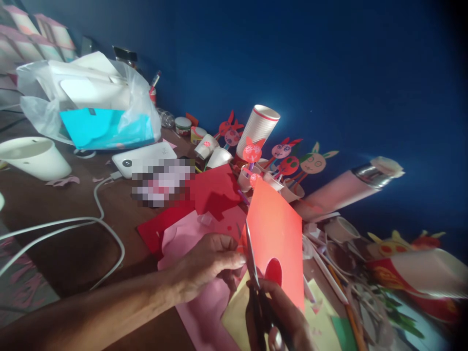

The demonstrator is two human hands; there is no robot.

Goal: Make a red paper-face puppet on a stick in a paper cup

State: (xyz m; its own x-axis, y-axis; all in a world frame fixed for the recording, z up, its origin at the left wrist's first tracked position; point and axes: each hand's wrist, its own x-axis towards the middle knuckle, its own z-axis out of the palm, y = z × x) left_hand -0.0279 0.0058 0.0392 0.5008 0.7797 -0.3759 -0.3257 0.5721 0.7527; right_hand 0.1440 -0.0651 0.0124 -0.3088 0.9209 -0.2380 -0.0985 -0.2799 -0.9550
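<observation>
My left hand point(204, 263) grips the lower left edge of a sheet of orange-red card point(274, 229), which stands up tilted above the table. A rounded cut-out point(273, 272) shows near the sheet's lower edge. My right hand point(280, 312) is shut on the black handles of a pair of scissors point(252, 263), and their metal blades rest against the sheet's left edge. Part of the right hand and the handles run out of the bottom of the view. Pink paper point(204, 302) and pale yellow paper point(237, 317) lie beneath my hands.
Red paper sheets point(215, 190) lie beyond my hands. Behind them stand paper cups point(258, 129) and paper animal faces on sticks point(288, 165) against a blue wall. A white cable point(106, 234), a plastic bag point(87, 97), a white pot point(34, 157) and a pink roll point(340, 190) surround the work.
</observation>
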